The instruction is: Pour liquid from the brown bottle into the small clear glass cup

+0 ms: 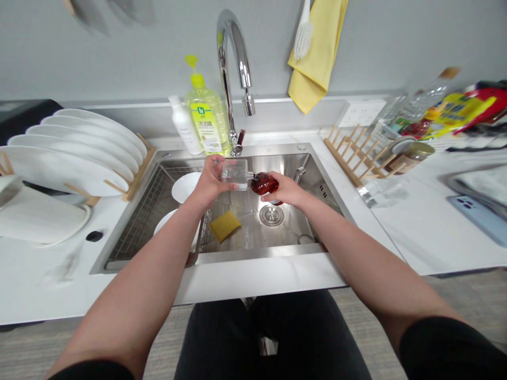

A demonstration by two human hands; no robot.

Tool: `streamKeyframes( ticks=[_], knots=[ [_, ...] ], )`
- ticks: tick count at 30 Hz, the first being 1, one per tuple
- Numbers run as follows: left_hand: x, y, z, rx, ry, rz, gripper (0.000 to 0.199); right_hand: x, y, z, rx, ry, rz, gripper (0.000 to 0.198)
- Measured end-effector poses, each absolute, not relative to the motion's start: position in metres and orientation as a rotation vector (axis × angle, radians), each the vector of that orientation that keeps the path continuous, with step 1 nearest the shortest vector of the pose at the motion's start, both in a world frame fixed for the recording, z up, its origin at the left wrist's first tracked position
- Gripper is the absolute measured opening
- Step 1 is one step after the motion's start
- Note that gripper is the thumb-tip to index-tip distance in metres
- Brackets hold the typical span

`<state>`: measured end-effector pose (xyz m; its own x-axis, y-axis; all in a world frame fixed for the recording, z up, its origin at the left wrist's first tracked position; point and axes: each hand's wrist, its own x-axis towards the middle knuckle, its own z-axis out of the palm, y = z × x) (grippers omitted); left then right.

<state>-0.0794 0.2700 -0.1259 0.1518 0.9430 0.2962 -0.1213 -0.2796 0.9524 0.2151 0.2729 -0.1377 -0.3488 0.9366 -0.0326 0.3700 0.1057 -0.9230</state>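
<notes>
Over the sink point(253, 257), my left hand point(211, 181) grips a clear, square-sided bottle point(235, 173) lying on its side, its narrow neck pointing right. A little clear liquid seems to lie along its lower wall. My right hand point(285, 189) is wrapped around a glossy dark red bottle point(263, 183), tilted with its top toward the clear bottle's neck. The two mouths meet or nearly meet; I cannot tell whether they touch. My right palm hides the red bottle's far end. Below them, a yellow sponge point(225, 226) rests on the sink floor, left of the drain point(271, 215).
White bowls point(185, 187) sit in a wire basket point(144, 203) at the sink's left. Behind rise the faucet point(233, 58), a dish soap bottle point(206, 119) and a white bottle point(184, 125). Racked plates point(59, 171) stand left; a wooden rack point(352, 153) and phone point(477, 216) are right.
</notes>
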Motion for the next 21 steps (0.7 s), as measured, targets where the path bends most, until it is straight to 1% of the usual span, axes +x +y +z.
streamKeyframes(
  ticks=[21],
  knots=[
    [-0.0792,0.2707,-0.1250,1.411,0.854,1.352,0.091,0.2156,0.2749,-0.1372,-1.280,-1.827,1.196,0.078]
  ],
)
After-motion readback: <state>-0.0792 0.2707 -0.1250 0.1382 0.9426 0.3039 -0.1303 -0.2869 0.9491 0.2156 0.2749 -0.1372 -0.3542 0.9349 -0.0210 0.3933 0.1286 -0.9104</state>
